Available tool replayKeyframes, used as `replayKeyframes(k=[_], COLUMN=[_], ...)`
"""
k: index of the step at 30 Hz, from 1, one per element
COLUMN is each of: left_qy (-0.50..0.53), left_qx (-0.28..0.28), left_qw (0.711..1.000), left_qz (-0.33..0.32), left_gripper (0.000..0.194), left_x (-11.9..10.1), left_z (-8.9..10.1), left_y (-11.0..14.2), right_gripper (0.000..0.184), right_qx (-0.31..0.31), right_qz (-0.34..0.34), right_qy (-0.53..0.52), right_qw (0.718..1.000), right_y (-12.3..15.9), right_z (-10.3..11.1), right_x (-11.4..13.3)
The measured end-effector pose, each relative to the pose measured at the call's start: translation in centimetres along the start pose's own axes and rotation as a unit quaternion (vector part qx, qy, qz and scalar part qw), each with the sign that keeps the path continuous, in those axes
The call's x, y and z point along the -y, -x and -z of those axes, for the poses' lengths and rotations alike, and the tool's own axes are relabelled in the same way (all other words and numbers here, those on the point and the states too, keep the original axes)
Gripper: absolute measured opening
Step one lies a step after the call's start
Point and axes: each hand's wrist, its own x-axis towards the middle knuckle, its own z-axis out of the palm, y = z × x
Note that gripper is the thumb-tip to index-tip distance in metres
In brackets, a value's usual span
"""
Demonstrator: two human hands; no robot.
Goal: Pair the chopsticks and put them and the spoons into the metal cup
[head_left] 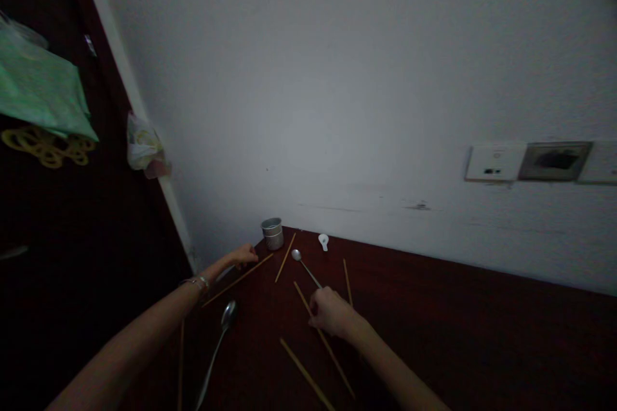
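Observation:
My left hand (245, 255) is closed at the table's far left corner, beside a small metal cup (273, 235) and the upper end of a chopstick (241, 279). What its fingers hold, if anything, is hidden. My right hand (331, 312) curls with its fingertips pinched at another chopstick (332, 354), which lies slantwise under them. The handle of a long spoon (308, 271) runs up to the knuckles of that hand; its end is hidden. A second metal spoon (228, 314) lies nearer me on the left.
More chopsticks lie scattered, one in front (303, 371), one by the cup (285, 258), one at the right (348, 282). A small white spoon-shaped piece (323, 242) rests near the wall. The dark table (463, 327) meets a wall with sockets (496, 162). A door (120, 218) stands left.

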Motion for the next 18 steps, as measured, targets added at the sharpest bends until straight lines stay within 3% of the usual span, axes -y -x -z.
replayKeyframes(k=[3, 6, 18], left_qy=[-0.021, -0.036, -0.043], left_qx=[0.058, 0.081, 0.093], left_qw=[0.998, 0.994, 0.990], left_qz=[-0.032, -0.060, -0.094], left_gripper=[0.022, 0.024, 0.026], left_x=[1.0, 1.5, 1.6], left_z=[-0.6, -0.9, -2.2], left_y=[0.7, 0.8, 1.7], right_gripper=[0.019, 0.017, 0.016], right_qx=[-0.012, -0.015, -0.056], right_qz=[0.004, 0.011, 0.020], right_qy=[0.000, -0.023, -0.081], right_qw=[1.000, 1.000, 0.995], right_y=[-0.2, -0.4, -1.3], right_z=[-0.4, -0.9, -3.0], right_x=[-0.1, -0.3, -0.6])
